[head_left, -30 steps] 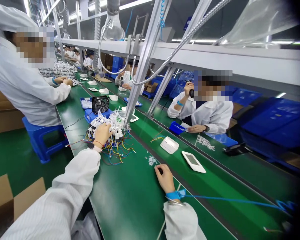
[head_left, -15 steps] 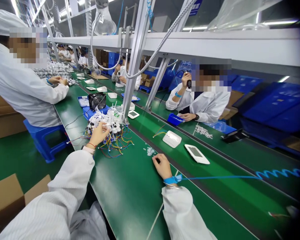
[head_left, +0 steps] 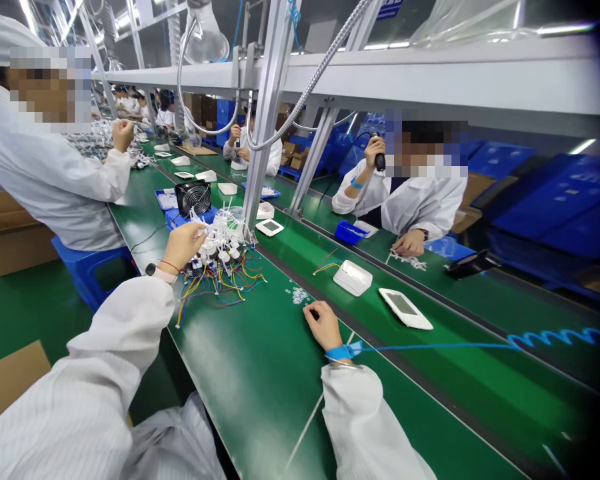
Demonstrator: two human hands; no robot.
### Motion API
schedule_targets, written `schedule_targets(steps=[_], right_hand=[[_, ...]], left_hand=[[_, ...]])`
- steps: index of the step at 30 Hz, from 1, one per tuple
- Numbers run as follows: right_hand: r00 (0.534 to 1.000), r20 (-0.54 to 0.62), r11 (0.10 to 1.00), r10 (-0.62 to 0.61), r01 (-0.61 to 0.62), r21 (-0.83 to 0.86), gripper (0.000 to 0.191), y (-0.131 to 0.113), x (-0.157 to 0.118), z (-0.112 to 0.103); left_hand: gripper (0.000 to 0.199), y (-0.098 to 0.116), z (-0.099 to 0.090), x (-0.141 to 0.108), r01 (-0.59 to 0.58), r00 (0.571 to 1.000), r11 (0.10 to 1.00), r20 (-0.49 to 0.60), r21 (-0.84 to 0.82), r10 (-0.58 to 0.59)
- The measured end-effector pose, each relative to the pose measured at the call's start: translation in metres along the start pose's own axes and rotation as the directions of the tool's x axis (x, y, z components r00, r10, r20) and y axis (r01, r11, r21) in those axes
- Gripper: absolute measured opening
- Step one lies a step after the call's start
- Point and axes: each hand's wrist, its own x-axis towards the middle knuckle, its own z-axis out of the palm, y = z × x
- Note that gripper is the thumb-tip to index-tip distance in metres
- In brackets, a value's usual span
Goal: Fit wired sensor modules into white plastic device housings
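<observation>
Working with hands apart: left hand (head_left: 183, 244) at white plastic parts trailing multicoloured wires (head_left: 223, 257); right hand (head_left: 323, 325) on the green counter (head_left: 245, 373), beside tiny white pieces (head_left: 299, 295). Grip of either: cannot tell.

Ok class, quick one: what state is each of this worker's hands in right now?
Left hand: fingers on the white plastic parts with coloured wires; grip cannot be told.
Right hand: loosely closed on the green workbench belt; holding anything cannot be told.
</observation>
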Motion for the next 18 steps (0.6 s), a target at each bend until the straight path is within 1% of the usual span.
schedule_targets(steps=[1, 3, 4, 5, 7, 10, 11, 12, 14, 16, 17, 18], right_hand=[[1.0, -0.001, 1.0, 0.0, 0.0, 0.002, 0.021, 0.0, 0.0, 0.0], [1.0, -0.002, 1.0, -0.002, 0.002, 0.003, 0.022, 0.0, 0.0, 0.0], [1.0, -0.002, 1.0, -0.003, 0.003, 0.002, 0.022, 0.0, 0.0, 0.0], [1.0, -0.003, 1.0, -0.003, 0.004, 0.001, 0.022, 0.0, 0.0, 0.0], [1.0, -0.007, 1.0, -0.004, 0.005, 0.002, 0.022, 0.0, 0.0, 0.0], [1.0, -0.015, 1.0, -0.006, 0.006, 0.008, 0.022, 0.0, 0.0, 0.0], [1.0, -0.017, 1.0, -0.006, 0.007, 0.011, 0.022, 0.0, 0.0, 0.0], [1.0, -0.02, 1.0, -0.007, 0.007, 0.016, 0.022, 0.0, 0.0, 0.0], [1.0, -0.025, 1.0, -0.008, 0.009, 0.03, 0.022, 0.0, 0.001, 0.0], [1.0, -0.031, 0.999, -0.004, 0.006, 0.047, 0.021, 0.0, 0.001, 0.0], [0.999, -0.038, 0.998, 0.002, 0.0, 0.056, 0.021, 0.001, 0.001, 0.0], [0.999, -0.049, 0.998, 0.012, -0.009, 0.062, 0.021, 0.001, 0.001, 0.0]], left_hand=[[0.029, 0.0, -0.002, 0.001, -0.031, 0.999, 0.999, 0.023, 0.031, 0.03], [0.03, 0.001, -0.006, 0.003, -0.103, 0.99, 0.992, 0.104, 0.077, 0.095], [0.03, 0.002, -0.009, 0.004, -0.114, 0.987, 0.989, 0.12, 0.092, 0.103], [0.03, 0.002, -0.013, 0.006, -0.105, 0.99, 0.989, 0.105, 0.102, 0.095], [0.03, 0.001, -0.024, 0.01, -0.078, 0.996, 0.991, 0.039, 0.106, 0.074], [0.028, 0.001, -0.044, 0.017, -0.101, 0.994, 0.992, -0.025, 0.078, 0.103], [0.029, 0.002, -0.052, 0.02, -0.091, 0.993, 0.993, -0.074, 0.069, 0.096], [0.032, 0.003, -0.062, 0.022, -0.063, 0.985, 0.996, -0.156, 0.057, 0.071], [0.038, 0.01, -0.084, 0.027, -0.014, 0.945, 1.0, -0.326, 0.023, 0.021], [0.04, 0.022, -0.109, 0.029, -0.041, 0.894, 0.999, -0.447, -0.034, 0.021], [0.039, 0.03, -0.122, 0.029, -0.078, 0.867, 0.995, -0.497, -0.066, 0.035], [0.037, 0.038, -0.135, 0.027, -0.126, 0.83, 0.988, -0.556, -0.094, 0.053]])
